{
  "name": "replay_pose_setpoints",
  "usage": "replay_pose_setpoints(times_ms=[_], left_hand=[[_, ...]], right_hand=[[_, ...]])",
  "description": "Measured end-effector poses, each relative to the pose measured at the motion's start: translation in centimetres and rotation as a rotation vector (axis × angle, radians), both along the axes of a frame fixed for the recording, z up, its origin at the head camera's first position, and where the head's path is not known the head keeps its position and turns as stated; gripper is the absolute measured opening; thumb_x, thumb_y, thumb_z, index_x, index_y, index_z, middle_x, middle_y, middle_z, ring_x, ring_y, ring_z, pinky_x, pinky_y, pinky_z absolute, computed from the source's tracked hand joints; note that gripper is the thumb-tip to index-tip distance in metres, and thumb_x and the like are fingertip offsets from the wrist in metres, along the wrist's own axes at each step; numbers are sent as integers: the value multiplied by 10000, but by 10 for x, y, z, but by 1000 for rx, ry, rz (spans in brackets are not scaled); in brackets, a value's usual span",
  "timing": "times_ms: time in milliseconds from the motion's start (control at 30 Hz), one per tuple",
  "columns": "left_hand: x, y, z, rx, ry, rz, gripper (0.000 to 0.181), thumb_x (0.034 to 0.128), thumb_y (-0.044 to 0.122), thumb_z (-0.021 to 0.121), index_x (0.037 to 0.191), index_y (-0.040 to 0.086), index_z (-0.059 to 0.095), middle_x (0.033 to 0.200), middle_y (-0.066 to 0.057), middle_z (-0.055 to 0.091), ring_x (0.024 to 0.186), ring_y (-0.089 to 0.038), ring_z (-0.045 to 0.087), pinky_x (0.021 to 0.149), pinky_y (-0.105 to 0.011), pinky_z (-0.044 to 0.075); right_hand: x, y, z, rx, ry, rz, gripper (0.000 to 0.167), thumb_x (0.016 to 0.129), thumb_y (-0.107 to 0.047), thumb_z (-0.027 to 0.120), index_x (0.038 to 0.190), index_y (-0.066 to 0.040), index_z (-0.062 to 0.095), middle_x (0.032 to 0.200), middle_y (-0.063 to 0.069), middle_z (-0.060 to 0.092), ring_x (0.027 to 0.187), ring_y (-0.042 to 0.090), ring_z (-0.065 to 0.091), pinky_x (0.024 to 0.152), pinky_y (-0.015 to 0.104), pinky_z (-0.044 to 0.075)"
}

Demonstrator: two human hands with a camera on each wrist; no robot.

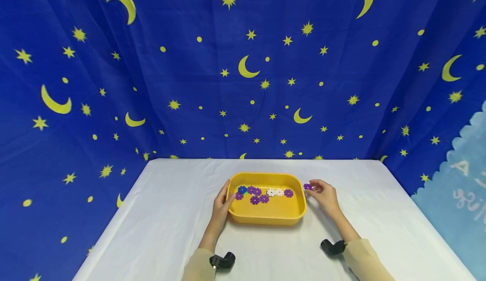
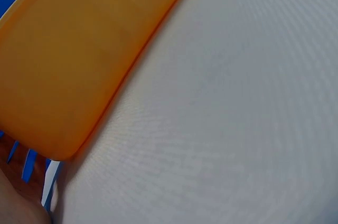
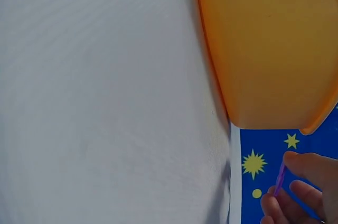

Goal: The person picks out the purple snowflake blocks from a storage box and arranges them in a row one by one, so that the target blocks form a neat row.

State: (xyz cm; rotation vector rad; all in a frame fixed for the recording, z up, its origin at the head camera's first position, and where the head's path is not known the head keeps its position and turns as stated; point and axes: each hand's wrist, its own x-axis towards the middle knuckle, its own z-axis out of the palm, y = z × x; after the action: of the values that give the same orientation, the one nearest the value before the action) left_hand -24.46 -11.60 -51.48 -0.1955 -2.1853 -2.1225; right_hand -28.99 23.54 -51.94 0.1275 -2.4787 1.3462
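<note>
White worktop [image 1: 163,222]: my left fingers [image 1: 222,192] grip a tray [image 1: 262,212] of discs [image 1: 255,200]; outside its wall [image 1: 305,203], my right fingers [image 3: 306,165] pinch a purple disc [image 1: 306,186].

We count one tray [image 1: 265,220], two hands [image 1: 323,196], two cameras [image 1: 333,248], two white discs [image 1: 271,192], one blue disc [image 1: 242,190] and at least seven purple discs [image 1: 288,193].

The right hand [image 1: 324,195] pinched a purple notched disc [image 1: 307,186] beside a yellow tray [image 1: 265,212]. The left hand [image 1: 221,205] held the tray's left end.
</note>
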Motion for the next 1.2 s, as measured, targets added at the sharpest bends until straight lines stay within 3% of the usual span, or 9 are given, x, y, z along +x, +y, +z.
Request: replay_pose_setpoints(times_ms=[367,600,767,900,1067,1200], left_hand=[[0,1,0,-24,22,6,566,970,123,498,1481,7,284,1559,-165,271,1450,-343,242,1201,-469,194],[-13,1,-27,7,26,15,563,971,136,506,1491,75,300,1568,-120,276,1460,-308,231,1206,-459,176],[-17,0,-32,-1,42,31,558,973,161,509,1493,117,311,1570,-88,285,1462,-277,240,1206,-437,185],[-15,0,-26,9,33,28,550,972,138,506,1489,111,318,1568,-94,287,1460,-279,244,1206,-432,189],[-4,0,-9,5,33,3,578,966,156,520,1482,24,295,1560,-159,274,1452,-341,233,1197,-480,188],[1,0,0,-21,26,-2,602,967,206,526,1482,9,284,1561,-162,270,1456,-340,226,1203,-471,188]], right_hand=[[2,5,-10,71,-16,2,316,740,-28,772,1018,83,669,959,257,699,654,-8,530,596,129,499],[2,10,-23,116,-25,13,304,730,-40,791,1001,52,690,931,214,716,650,-8,525,591,129,495],[1,11,-27,122,-4,13,307,733,-43,786,1012,47,693,943,218,715,664,-9,528,594,128,495],[0,11,-26,136,-26,7,321,742,-52,781,1035,44,690,963,215,713,682,7,526,604,122,488],[2,9,-24,137,-65,-3,334,751,-48,771,1056,49,678,985,218,705,708,41,539,614,121,488],[5,5,-19,26,-75,-61,299,768,-33,752,1034,80,674,971,253,696,665,-17,539,583,105,478]])
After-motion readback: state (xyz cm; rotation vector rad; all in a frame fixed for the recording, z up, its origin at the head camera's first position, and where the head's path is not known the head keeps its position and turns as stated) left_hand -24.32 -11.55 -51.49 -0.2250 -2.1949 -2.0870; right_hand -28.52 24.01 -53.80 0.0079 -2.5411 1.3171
